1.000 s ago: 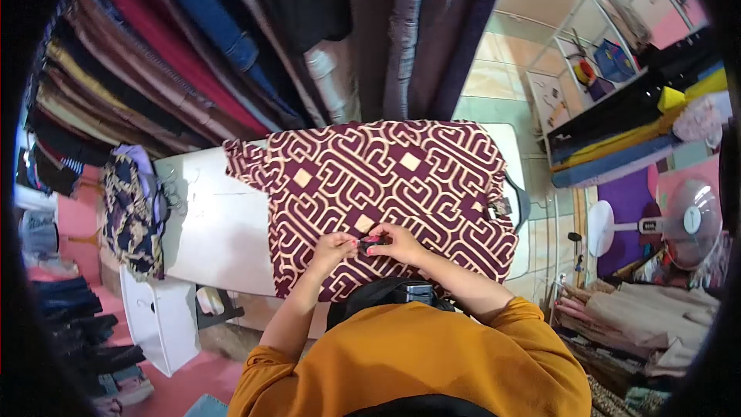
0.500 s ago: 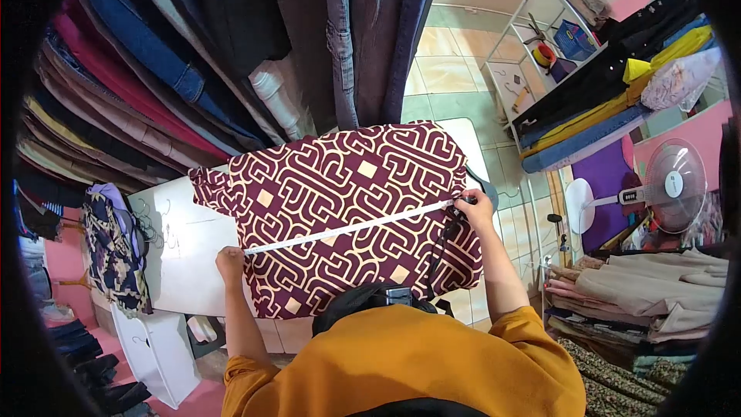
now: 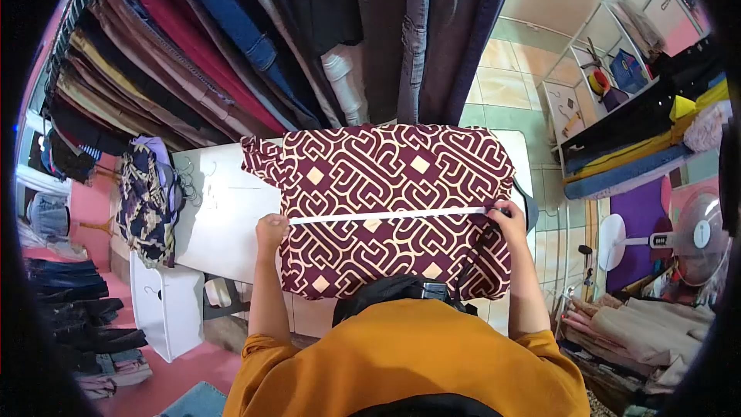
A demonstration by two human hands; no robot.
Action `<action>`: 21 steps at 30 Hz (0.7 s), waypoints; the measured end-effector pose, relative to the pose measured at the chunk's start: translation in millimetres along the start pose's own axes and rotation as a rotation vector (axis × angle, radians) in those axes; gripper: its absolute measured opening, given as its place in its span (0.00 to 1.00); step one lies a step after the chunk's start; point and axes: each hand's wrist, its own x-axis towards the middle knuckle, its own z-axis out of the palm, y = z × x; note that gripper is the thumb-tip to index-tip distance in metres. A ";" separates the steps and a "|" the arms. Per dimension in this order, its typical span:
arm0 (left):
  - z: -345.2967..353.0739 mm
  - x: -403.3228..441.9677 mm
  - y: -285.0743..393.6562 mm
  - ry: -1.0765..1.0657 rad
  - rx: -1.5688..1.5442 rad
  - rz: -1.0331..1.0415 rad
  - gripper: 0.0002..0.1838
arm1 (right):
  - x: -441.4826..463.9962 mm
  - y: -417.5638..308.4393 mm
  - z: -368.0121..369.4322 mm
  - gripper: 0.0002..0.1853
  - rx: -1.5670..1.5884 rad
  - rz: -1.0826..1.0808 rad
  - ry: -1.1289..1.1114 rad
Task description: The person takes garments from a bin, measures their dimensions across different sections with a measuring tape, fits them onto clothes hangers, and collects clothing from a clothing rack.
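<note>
A maroon garment with a cream geometric pattern (image 3: 363, 174) lies spread out on a white table (image 3: 224, 220). Stretched straight across it is the white blade of a tape measure (image 3: 386, 215). My left hand (image 3: 272, 232) is closed on the blade's end, at the garment's left edge. On the right edge, my right hand (image 3: 509, 222) grips the dark case of the tape measure, mostly hidden by the fingers. A dark strap hangs over the cloth below that hand.
Jeans and trousers (image 3: 224, 46) hang along the far side of the table. Wire hangers (image 3: 189, 181) and a dark floral garment (image 3: 147, 193) are at its left end. A standing fan (image 3: 701, 233) and a white shelf rack (image 3: 575, 69) stand to the right.
The view has turned, so the table and garment appear farther right. The tape slants less across the garment now. Both hands keep their hold on it.
</note>
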 end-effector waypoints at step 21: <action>109.3 -30.1 48.2 -0.093 0.698 0.134 0.19 | -46.7 -107.1 -106.9 0.18 -0.072 -0.304 0.161</action>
